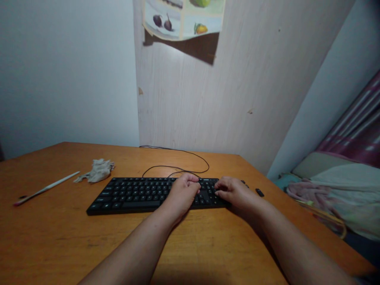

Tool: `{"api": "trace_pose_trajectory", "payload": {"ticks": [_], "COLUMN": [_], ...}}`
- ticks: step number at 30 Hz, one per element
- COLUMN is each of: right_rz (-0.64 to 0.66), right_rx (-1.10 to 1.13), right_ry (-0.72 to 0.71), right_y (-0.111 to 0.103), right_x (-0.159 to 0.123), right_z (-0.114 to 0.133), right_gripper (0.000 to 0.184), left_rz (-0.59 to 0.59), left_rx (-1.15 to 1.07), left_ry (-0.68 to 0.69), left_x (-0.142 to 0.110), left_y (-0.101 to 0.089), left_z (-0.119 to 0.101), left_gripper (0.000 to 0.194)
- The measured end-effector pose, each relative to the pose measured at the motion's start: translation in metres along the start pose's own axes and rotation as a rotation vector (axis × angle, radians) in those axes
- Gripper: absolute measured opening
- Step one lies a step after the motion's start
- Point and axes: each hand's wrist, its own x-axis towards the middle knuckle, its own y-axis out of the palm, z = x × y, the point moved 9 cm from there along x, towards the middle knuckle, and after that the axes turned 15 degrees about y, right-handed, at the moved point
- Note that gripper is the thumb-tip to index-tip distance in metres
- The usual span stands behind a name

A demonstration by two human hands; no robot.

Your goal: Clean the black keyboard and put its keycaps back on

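Note:
A black keyboard [136, 194] lies on the wooden table in front of me. My left hand [182, 194] rests over its right part, with thumb and fingers curled together near the navigation keys. Whatever those fingertips may hold is hidden. My right hand [233, 192] is at the number pad, thumb and forefinger drawn together in a pinch at the keys. I cannot make out whether a key is between them. Just right of this hand lies a small black piece [259, 192], like a loose keycap, and other small dark pieces [245, 183] sit behind the hand.
The wooden table [190, 245] has a crumpled whitish cloth or tissue [99, 171] and a slim white brush-like stick [56, 184] at left. A black cable [181, 151] loops behind the keyboard. A wall stands behind; bedding [326, 194] is at right.

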Motion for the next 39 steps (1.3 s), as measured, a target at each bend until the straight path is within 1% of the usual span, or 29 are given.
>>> {"api": "trace_pose_trajectory", "payload": {"ticks": [7,13,18,23,27,30,33,39], "right_rz": [0.007,0.028,0.025,0.001,0.009,-0.009,-0.023,-0.08], "right_rx": [-0.002,-0.039,-0.169,-0.306,-0.478,-0.556,-0.563,-0.474], "right_ry": [-0.005,-0.016,-0.035,-0.017,0.061,0.11,0.127,0.147], "right_y": [-0.001,-0.002,-0.001,-0.003,0.003,0.005,0.007,0.007], "right_x": [-0.003,-0.005,-0.008,-0.016,-0.023,-0.027,-0.029,-0.028], "right_z": [0.006,0.01,0.02,0.037,0.041,0.04,0.037,0.034], "right_gripper": [0.01,0.011,0.013,0.022,0.026,0.027,0.027,0.03], "left_rz": [-0.005,-0.008,-0.013,-0.015,-0.013,-0.004,0.0,0.005], "left_rx": [0.022,0.058,0.065,0.069,0.072,0.085,0.099,0.091], "left_ry": [0.007,-0.002,-0.014,-0.019,0.006,0.014,0.016,0.018], "left_x": [-0.001,0.0,-0.001,-0.001,0.0,0.001,0.001,0.0], "left_y": [0.0,-0.001,-0.001,-0.001,-0.002,-0.002,-0.002,-0.002], "left_z": [-0.003,0.0,-0.002,-0.004,-0.003,-0.001,0.001,0.003], "left_gripper": [0.016,0.016,0.015,0.014,0.014,0.014,0.014,0.015]}}
